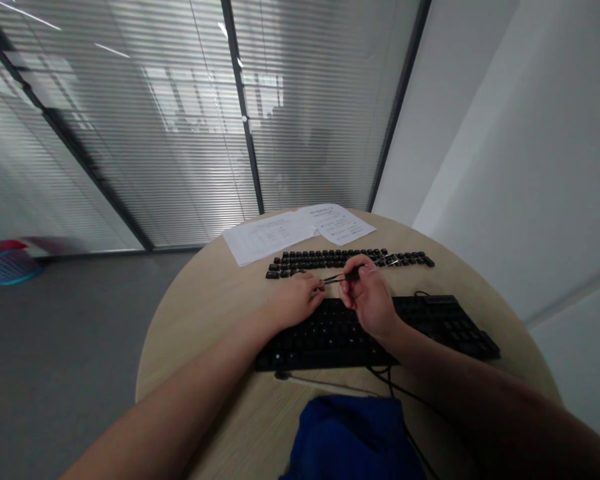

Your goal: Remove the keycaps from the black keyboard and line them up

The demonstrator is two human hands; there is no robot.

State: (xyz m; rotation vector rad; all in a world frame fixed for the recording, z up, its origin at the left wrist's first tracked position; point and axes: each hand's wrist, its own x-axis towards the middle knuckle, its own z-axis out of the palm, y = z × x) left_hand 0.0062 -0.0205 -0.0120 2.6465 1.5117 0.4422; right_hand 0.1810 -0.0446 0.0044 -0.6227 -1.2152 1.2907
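My right hand is closed around the dark handle of a wire keycap puller. Thin metal wires stick out from both sides of that grip. The wires on the left reach the fingertips of my left hand, which are drawn together at their end. Whatever those fingers pinch is too small to make out. Both hands are over the upper edge of a black keyboard, covering part of its keys. Just beyond them, loose black keycaps lie in rows on the table.
Printed paper sheets lie at the far side of the round wooden table. A thin brush-like stick and a black cable are in front of the keyboard, near blue cloth. A basket stands on the floor at left.
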